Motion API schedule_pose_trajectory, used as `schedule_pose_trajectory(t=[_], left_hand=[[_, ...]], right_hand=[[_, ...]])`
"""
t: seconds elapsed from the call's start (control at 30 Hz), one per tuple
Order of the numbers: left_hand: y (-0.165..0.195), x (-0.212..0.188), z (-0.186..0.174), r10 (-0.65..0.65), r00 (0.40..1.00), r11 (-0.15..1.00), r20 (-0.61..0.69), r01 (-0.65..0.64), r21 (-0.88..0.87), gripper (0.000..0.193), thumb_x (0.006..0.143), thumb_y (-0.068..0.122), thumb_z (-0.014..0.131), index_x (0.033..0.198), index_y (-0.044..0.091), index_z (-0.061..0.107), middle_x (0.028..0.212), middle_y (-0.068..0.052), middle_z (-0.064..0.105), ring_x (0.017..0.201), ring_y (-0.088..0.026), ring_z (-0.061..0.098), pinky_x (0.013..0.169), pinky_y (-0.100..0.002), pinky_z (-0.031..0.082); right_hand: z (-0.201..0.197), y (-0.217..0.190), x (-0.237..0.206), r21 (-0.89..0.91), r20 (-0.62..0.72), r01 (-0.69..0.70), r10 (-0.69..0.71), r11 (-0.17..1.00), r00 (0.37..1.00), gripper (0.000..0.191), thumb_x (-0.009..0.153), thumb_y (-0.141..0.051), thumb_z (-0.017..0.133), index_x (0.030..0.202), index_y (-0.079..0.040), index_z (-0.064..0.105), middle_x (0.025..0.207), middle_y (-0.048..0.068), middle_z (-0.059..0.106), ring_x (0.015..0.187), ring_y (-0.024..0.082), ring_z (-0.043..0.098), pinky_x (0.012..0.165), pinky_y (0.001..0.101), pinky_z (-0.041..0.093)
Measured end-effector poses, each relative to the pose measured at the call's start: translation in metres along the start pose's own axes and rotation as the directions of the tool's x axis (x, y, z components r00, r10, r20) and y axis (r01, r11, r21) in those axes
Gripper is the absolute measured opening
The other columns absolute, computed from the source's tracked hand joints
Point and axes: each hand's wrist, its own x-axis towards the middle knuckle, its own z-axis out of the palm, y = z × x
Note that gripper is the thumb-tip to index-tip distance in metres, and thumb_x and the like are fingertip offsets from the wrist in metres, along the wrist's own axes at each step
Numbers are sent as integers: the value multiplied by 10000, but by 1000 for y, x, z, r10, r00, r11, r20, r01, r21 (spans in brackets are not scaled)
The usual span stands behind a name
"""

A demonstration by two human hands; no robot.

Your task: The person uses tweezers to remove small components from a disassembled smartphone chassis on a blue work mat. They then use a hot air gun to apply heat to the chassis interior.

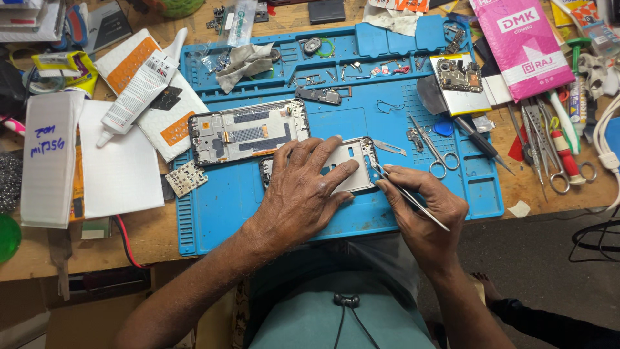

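Blue mat tray [361, 48] — screws, small parts; left hand [303, 194] pins phone frame [352, 158].

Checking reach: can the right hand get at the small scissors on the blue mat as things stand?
Probably yes. The scissors lie in the open just above the right hand, nothing between them. But that hand holds tweezers, so it would have to put them down first.

Left hand [303, 194] flat, right hand [423, 207] pinching.

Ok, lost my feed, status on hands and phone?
Left hand flat on phone frame. Right hand pinching tweezers at frame's edge. Scissors nearby, clear.
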Motion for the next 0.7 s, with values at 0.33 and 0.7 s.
schedule_pose_trajectory(t=[0.33,0.7], left_hand=[[0,0,0,-12,1000,1000,12,12,2,471,885,381,755,1302,184,656,1450,-198,523,1351,-374,456,1128,-588,291],[0,-1,-1,-7,1000,1000,-1,7,-16,482,895,380,756,1322,181,653,1463,-198,522,1364,-369,458,1143,-591,288]], right_hand=[[-6,1,-7,-59,17,98,-97,993,995,157,907,-10,804,1016,-11,691,1082,157,763,1028,227,774,864,305,651],[-9,-1,-8,-61,42,100,-98,993,994,154,896,9,805,1000,-6,693,1077,164,761,995,223,777,824,294,652]])
